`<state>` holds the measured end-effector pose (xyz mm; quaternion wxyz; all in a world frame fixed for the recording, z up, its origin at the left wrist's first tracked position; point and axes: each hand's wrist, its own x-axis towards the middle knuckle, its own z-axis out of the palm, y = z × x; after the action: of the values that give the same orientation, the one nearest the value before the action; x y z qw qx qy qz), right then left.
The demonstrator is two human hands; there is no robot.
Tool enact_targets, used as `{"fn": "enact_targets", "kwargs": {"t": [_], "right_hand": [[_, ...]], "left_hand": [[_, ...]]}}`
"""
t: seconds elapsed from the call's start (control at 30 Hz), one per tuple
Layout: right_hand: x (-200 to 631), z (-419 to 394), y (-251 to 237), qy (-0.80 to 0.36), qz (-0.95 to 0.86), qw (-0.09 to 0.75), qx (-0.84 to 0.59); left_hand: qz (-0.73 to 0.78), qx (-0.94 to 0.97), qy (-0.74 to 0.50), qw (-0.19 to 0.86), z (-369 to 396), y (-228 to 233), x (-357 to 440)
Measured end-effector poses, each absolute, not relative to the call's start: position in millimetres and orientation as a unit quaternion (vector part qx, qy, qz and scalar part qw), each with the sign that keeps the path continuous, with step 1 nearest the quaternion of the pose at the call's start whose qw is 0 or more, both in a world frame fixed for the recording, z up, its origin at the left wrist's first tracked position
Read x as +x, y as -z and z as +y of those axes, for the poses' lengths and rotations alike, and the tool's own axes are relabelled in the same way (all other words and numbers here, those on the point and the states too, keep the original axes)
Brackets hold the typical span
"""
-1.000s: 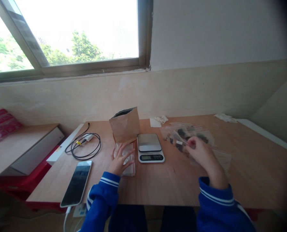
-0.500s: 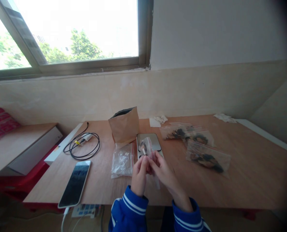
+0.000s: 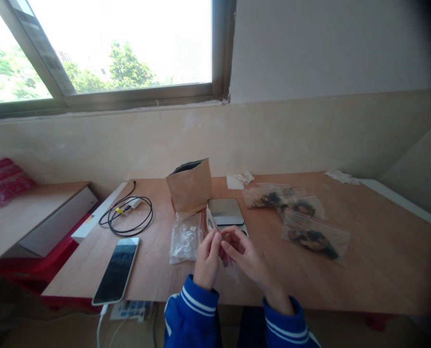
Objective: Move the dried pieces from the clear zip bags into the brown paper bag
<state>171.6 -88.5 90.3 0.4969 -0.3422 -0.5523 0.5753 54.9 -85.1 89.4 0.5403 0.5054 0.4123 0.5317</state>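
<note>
Both hands are raised together just above the near edge of the counter (image 3: 364,261), in front of the seated person. The left hand (image 3: 207,258) and right hand (image 3: 245,256) meet at the fingertips, each pinched closed on a small clear zip bag (image 3: 213,223). The bag stands tilted up from the fingers, its top edge rising in front of the near-left corner of the scale (image 3: 227,215). Contents of the bag: too small to tell. Both sleeves are blue with white stripes at the cuff.

Just left of the hands, a bundle of empty clear bags (image 3: 185,237) with a red seal strip lies flat on the counter, apart from the left hand. Behind it stands a brown paper pouch (image 3: 190,186), upright, mouth open, dark lining showing. The scale sits just right of the pouch, steel platform bare; its display is hidden behind the hands.

Right of the scale, well apart from the hands, several filled clear bags (image 3: 309,227) lie overlapping, holding dark pieces. Crumpled white paper (image 3: 242,178) lies behind them near the wall.

Left side of the counter: a phone (image 3: 116,269) face up, screen dark, near the front edge; a coiled black cable (image 3: 126,217) behind it. A window (image 3: 110,48) above shows trees outside.
</note>
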Motion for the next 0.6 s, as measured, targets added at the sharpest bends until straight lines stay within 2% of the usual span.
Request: {"fn": "enact_targets", "kwargs": {"t": [0.27,0.4,0.47,0.6], "right_hand": [[167.5,-93.2,-89.2,-0.589,-0.566,0.455,-0.355],[162.8,-92.3,-81.2,-0.553,-0.596,0.441,-0.38],[164.6,-88.8,-74.2,-0.501,-0.581,0.487,-0.417],[179.9,-82.3,-61.4,-0.384,-0.434,0.633,-0.513]], "left_hand": [[0.428,0.547,-0.51,0.507,-83.0,-79.6,44.3],[0.442,0.554,-0.498,0.5,-85.9,-78.1,44.8],[0.452,0.551,-0.501,0.491,-86.0,-79.4,41.4],[0.496,0.515,-0.552,0.428,-83.7,-87.5,23.2]]}}
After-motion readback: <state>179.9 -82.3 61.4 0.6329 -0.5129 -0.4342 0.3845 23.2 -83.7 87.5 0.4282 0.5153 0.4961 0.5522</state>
